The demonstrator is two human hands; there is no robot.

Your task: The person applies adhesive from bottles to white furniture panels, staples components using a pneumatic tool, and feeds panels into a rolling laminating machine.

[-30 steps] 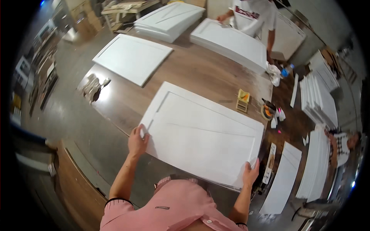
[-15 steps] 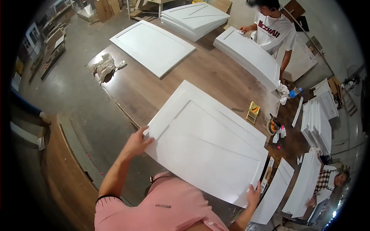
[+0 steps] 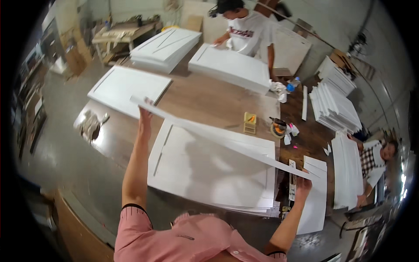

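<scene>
A white panel [image 3: 244, 151], like a cabinet door, is lifted and turned nearly edge-on, so only its narrow edge shows. My left hand [image 3: 146, 108] grips its far left end, the fingers partly hidden behind it. At the near right end my right hand [image 3: 303, 185] holds it with fingers wrapped round. Below the raised panel lies a stack of white panels [image 3: 170, 179] with grooved frames, a shadow falling across the top one. Beyond my left hand, another white panel [image 3: 124, 87] lies flat on the brown table [image 3: 198, 94].
Across the table a person [image 3: 248, 35] stands at a stack of white panels [image 3: 231, 63]. Another person [image 3: 373, 159] at right is beside more panels [image 3: 347, 170]. A yellow holder [image 3: 249, 122], a sander [image 3: 278, 129] and a crumpled cloth [image 3: 90, 124] lie about.
Both hands have raised the panel off the stack and tilted it from showing its grooved face to nearly edge-on. The stack beneath has come into sight. The view has shifted.
</scene>
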